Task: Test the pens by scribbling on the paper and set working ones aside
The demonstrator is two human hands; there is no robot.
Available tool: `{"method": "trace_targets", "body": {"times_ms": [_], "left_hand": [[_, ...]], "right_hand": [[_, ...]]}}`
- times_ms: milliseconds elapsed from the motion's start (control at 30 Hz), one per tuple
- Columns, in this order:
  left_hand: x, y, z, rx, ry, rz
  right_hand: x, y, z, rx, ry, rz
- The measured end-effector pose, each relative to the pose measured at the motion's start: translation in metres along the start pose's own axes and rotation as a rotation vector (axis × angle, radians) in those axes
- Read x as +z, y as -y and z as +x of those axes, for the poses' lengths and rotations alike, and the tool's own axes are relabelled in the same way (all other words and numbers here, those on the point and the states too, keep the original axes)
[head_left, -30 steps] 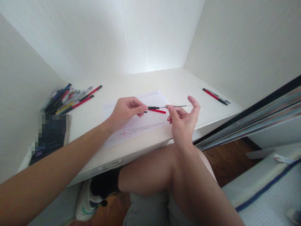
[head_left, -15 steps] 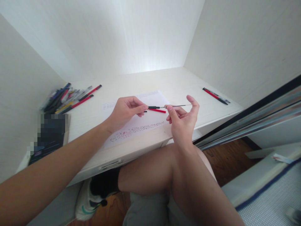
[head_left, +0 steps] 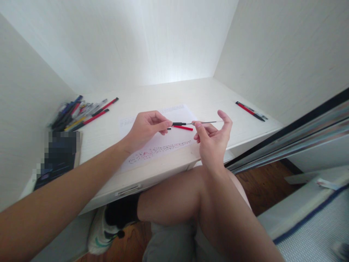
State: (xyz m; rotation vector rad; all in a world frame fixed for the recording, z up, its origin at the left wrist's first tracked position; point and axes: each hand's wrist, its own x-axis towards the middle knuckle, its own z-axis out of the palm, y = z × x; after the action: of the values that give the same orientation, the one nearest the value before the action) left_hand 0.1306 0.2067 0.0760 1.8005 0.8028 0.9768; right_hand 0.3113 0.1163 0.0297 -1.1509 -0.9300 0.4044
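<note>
Above the white desk (head_left: pixel 218 103), btwn the two hands, a pen is in pcs. L hand (head_left: pixel 152 127) pinches a black grip section (head_left: pixel 179 124) btwn thumb and fingers; R hand (head_left: pixel 214 140) has a slim refill (head_left: pixel 208 122) nipped near its front end, one finger crooked up by the far end. Progress, as I judge it: approx. midway. Opening-up is done, w/ most of the refill bare and a red tube (head_left: pixel 185 128) lying loose on the paper (head_left: pixel 174 143) just below. Joining isn't done: nothing covers the refill's shaft, and the tube is apart from both held pcs. A thin shiny bit spans the gap btwn grip and R fingertips; can't tell if it's refill tip or spring. Materials: grip looks matte, prob. rubber or plastic; refill is narrow and straight, dark core fading to clear; tube is smooth, glossy plastic. Paper's thin and flat, w/ black & red scribbles; desk has a faint wood-grain texture. Pen pile (head_left: pixel 79 114) at far L mixes clear, dark, yellow and red barrels; two more pens (head_left: pixel 251 111) lie far R.
</note>
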Motion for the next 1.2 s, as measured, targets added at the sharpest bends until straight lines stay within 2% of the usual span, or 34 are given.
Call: {"method": "trace_targets", "body": {"times_ms": [433,633,1200], "left_hand": [[0.000,0.003,0.001,0.011,0.002,-0.044],[-0.001,0.002,0.001,0.011,0.016,-0.036],[-0.001,0.000,0.000,-0.013,0.038,0.015]], "right_hand": [[-0.003,-0.004,0.001,-0.023,0.042,-0.092],[-0.004,-0.007,0.001,-0.079,0.077,-0.177],[0.000,0.003,0.000,0.021,-0.005,0.016]]}}
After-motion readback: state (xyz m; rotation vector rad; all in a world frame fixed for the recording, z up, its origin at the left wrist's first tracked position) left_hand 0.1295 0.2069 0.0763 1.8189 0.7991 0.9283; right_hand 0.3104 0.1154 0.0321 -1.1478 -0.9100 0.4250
